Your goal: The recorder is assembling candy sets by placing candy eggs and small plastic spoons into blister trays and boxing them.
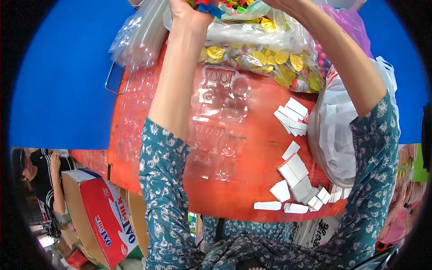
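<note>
Blue sheeting point(63, 90) fills the background on both sides of an orange-red bench point(265, 139), whose far end is crowded with bags. Clear bags of yellow and multicoloured pieces point(265, 60) lie across that end, with a bundle of clear plastic sleeves point(141, 33) to their left and a purple bag point(353, 27) to their right, near some pink and blue balls point(321, 56).

At the top edge, the left hand point(191, 12) is beside a few red and blue pieces point(208, 8) over the bags; its fingers are cut off, so I cannot tell how far open it is or whether it grips them. The right hand point(276, 2) is near the bags too, mostly out of view, and its opening and any hold cannot be told.

Clear moulded trays point(222, 96) lie on the middle and left of the bench, and the left forearm blocks part of the view between them. White cards point(294, 171) lie in loose groups on the right side, next to a round basin point(317, 148) with a white plastic bag point(337, 139) in it, partly hidden by the right arm. Lower left, a red and white carton point(101, 211) stands near another person point(42, 173) in a black striped top.
</note>
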{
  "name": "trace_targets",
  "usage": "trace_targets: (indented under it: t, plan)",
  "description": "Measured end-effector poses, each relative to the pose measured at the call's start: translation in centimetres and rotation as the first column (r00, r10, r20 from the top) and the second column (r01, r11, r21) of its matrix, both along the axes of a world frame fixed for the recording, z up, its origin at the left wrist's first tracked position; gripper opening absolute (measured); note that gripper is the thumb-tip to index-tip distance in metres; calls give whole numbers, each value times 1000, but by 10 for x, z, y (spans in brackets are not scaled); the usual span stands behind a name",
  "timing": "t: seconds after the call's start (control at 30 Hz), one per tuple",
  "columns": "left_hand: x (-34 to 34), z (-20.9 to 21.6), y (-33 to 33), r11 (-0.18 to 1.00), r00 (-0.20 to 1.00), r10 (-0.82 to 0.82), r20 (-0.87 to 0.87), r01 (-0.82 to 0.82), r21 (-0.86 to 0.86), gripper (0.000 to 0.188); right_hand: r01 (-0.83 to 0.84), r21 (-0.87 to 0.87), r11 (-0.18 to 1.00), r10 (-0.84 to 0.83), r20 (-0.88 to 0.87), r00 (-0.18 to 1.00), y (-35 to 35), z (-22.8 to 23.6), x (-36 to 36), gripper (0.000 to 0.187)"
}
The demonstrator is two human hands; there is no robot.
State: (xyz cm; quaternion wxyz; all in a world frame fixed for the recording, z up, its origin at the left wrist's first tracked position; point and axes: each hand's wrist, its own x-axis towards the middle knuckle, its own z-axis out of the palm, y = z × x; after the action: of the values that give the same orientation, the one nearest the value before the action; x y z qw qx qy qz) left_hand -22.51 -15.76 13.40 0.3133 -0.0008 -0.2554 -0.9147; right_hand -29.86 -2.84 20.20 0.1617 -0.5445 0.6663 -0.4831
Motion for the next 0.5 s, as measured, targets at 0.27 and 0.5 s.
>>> trace_targets:
  t: [0.27, 0.5]
  plan:
    - [118, -30, 55, 994, 953, 80, 293, -100, 51, 22, -388, 244, 889, 407, -32, 913, 52, 9, 70, 23]
    - [193, -40, 94, 984, 901, 16, 433, -91, 154, 30, -332, 470, 818, 366, 19, 930, 84, 13, 119, 28]
